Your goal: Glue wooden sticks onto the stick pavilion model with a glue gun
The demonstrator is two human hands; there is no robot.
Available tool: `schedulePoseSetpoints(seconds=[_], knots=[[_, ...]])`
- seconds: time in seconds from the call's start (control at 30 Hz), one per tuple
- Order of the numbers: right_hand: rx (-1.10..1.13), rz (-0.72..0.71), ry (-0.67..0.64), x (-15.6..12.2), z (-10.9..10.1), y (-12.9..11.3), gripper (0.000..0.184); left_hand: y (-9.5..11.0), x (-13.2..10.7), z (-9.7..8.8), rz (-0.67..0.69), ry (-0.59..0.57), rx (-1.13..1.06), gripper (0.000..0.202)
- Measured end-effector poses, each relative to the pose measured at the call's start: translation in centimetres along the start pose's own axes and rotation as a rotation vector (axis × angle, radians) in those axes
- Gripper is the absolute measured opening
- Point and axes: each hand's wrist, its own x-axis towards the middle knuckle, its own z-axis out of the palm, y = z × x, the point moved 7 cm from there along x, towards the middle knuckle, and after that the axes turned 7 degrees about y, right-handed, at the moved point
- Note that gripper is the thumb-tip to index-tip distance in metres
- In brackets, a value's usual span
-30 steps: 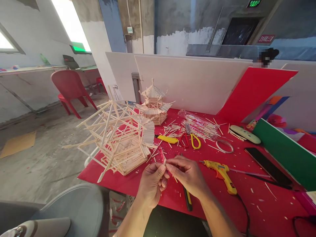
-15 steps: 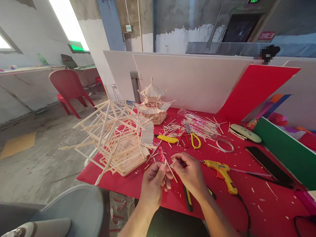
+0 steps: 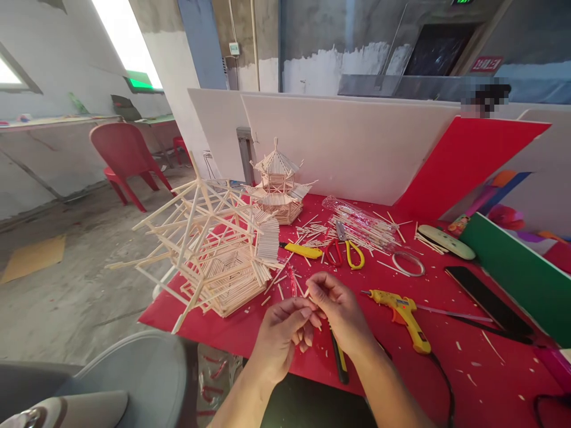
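My left hand (image 3: pixel 282 336) and my right hand (image 3: pixel 339 312) meet over the table's front edge, their fingertips almost touching. Both are closed in a pinch on a short wooden stick (image 3: pixel 307 293), mostly covered by the fingers. Left of them stands an open wooden-stick frame model (image 3: pixel 229 279) with a slatted base and a ribbed panel (image 3: pixel 267 239). Behind it is a smaller stick pagoda (image 3: pixel 279 184) with a tiered roof. Loose sticks (image 3: pixel 312 233) lie scattered beyond my hands. A black and yellow handled tool (image 3: pixel 339 359) is partly hidden under my right wrist.
On the red table (image 3: pixel 446 380) lie a yellow glue gun (image 3: pixel 404 312), scissors (image 3: pixel 354 252), a yellow cutter (image 3: pixel 303 250), a tape roll (image 3: pixel 408 264) and a black phone-like slab (image 3: pixel 486 297). White boards (image 3: pixel 348 148) stand behind. A grey stool (image 3: pixel 138 380) is at lower left.
My right hand has moved left and my left hand slightly right, so their fingertips now come together around the short stick. Before, they were apart, with the stick upright in my left hand.
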Motion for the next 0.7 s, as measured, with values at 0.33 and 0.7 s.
schedulePoseSetpoints(seconds=[0.33, 0.7], knots=[[-0.545, -0.462, -0.005, -1.7, 1.8, -2.8, 0.021, 1.1, 0.7, -3.4, 0.065, 0.241, -0.273, 0.04], [-0.656, -0.747, 0.164, -3.2, 3.4, -5.0, 0.009, 1.7, 0.4, -2.6, 0.014, 0.139, -0.397, 0.034]])
